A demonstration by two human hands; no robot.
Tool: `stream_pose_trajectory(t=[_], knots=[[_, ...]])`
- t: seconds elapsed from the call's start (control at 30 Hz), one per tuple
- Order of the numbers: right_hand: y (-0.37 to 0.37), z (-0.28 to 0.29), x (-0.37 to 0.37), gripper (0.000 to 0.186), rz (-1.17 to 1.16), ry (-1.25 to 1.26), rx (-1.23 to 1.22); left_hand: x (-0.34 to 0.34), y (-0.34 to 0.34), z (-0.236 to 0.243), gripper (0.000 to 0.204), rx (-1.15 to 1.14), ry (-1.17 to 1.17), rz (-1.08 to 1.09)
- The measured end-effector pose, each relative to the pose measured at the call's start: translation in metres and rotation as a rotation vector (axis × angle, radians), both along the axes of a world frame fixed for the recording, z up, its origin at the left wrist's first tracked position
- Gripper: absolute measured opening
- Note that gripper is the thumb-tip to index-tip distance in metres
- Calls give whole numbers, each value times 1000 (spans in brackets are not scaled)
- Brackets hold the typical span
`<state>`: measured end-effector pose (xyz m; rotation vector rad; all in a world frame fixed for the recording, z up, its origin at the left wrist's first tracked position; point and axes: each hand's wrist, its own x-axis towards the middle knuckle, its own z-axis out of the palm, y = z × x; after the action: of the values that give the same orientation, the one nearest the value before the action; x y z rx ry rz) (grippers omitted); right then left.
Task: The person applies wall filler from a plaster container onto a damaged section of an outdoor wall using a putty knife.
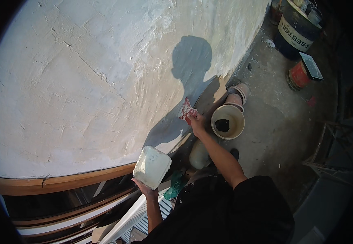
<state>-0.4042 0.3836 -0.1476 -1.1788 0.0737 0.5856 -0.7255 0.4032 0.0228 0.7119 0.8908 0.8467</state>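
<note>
Right hand (196, 122) presses one scraper (186, 110); left hand (147, 189) holds one putty board (152, 166).

Bucket: a pale round bucket (228, 121) stands on the concrete floor (274, 118), dark residue inside.
Pots: two pinkish pots (237, 96) lie just beside the bucket, at the foot of the wall.
Drum: a large dark drum (294, 34) stands near the far corner.
Can: a red can (299, 74) with a dark lid, near the drum.
Beam: a wooden beam (62, 181) runs under the wall.
</note>
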Motion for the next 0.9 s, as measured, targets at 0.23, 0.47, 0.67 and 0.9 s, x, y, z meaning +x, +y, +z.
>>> stream_pose_trajectory(t=[0.23, 0.47, 0.67, 0.9], knots=[[1, 23, -9, 16, 42, 64, 237, -6, 0, 0, 73, 1, 8, 0], [10, 49, -25, 7, 33, -36, 178, 1, -2, 1, 73, -9, 37, 5], [27, 96, -43, 17, 159, -94, 190, -7, -2, -5, 73, -16, 4, -9], [33, 136, -66, 22, 322, -224, 287, -7, -2, -2, 72, -14, -32, -12]])
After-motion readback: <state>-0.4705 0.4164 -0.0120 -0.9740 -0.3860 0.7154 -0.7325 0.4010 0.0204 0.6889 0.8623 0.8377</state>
